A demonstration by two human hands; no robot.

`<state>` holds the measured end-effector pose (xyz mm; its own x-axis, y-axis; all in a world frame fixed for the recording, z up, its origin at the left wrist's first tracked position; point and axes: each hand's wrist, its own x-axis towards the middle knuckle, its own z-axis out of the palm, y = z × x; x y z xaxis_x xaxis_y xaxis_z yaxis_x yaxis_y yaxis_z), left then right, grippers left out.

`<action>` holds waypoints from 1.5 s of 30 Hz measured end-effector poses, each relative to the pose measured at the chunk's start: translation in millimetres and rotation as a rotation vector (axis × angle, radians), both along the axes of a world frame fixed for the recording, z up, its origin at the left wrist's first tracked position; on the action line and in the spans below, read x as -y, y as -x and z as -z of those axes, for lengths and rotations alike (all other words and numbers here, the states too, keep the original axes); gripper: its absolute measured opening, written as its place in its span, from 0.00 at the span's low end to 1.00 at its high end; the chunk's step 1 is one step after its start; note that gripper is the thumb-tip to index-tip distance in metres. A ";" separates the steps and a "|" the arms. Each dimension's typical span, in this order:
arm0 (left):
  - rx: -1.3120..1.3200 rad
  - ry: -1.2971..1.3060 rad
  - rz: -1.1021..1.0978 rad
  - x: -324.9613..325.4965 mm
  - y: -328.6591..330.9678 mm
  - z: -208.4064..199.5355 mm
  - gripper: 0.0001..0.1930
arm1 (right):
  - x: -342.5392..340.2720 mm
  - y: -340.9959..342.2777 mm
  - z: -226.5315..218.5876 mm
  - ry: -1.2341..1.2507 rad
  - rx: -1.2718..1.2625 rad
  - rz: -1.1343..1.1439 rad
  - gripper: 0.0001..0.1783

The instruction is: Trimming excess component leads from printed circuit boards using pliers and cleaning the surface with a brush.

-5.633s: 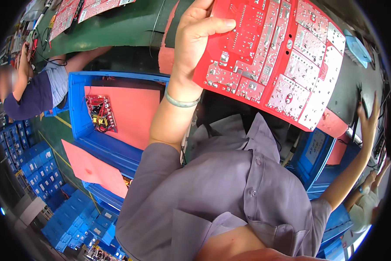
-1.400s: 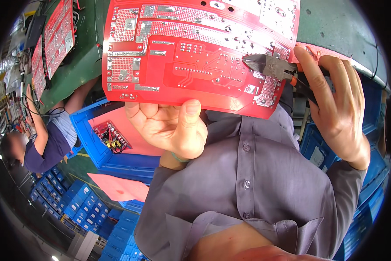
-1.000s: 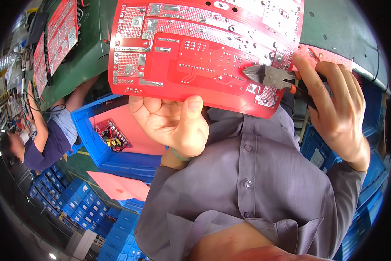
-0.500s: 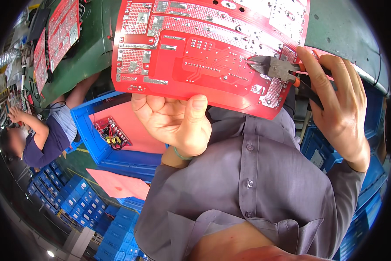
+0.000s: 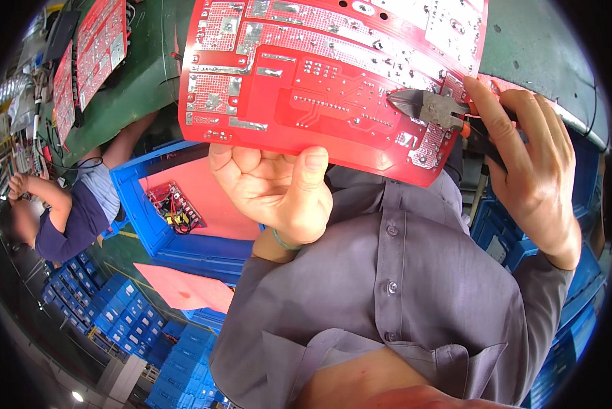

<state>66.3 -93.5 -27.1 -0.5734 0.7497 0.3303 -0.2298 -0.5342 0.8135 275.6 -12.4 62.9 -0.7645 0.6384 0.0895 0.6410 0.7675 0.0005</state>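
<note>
A large red circuit board [image 5: 272, 102], its soldered side showing, is held up in front of my chest. My left hand [image 5: 275, 184] grips its near edge, thumb against the rim and the other fingers curled, partly hidden beneath. In my right hand [image 5: 527, 150] is a pair of side cutters [image 5: 442, 111] with dark and orange handles. Their jaws lie over the right part of the board, close to solder points; contact cannot be made out. My right fingers wrap the handles.
A green work surface [image 5: 531, 48] lies beyond the board. More red boards [image 5: 101, 51] stand at the far left. A blue bin [image 5: 204, 249] holds a pink sheet and a wired board [image 5: 176, 208]. Blue crates [image 5: 129, 310] are stacked lower left. Another person [image 5: 74, 211] works at the left.
The circuit board has shifted slightly to the right at its left end. My hands and the cutters have barely moved. The other person's hands have come together.
</note>
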 end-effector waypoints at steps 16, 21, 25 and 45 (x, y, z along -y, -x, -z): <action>0.021 0.043 -0.011 -1.8 4.5 -3.2 0.36 | -4.3 5.7 3.2 0.017 -0.102 -0.228 0.33; 0.048 0.076 -0.004 0.1 3.8 -1.4 0.35 | -6.4 10.0 -0.4 0.004 -0.067 -0.192 0.35; 0.021 0.045 0.017 1.1 7.1 3.3 0.35 | -9.5 11.2 -0.3 -0.020 -0.053 -0.167 0.35; -0.042 0.030 0.014 2.9 2.0 -5.7 0.37 | -3.7 26.3 -8.5 0.094 -0.064 0.021 0.35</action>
<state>64.3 -96.4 -21.4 -0.5493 0.7674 0.3307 -0.2025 -0.5063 0.8383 249.3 -8.6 71.5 -0.7455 0.6622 0.0765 0.6534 0.7486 -0.1124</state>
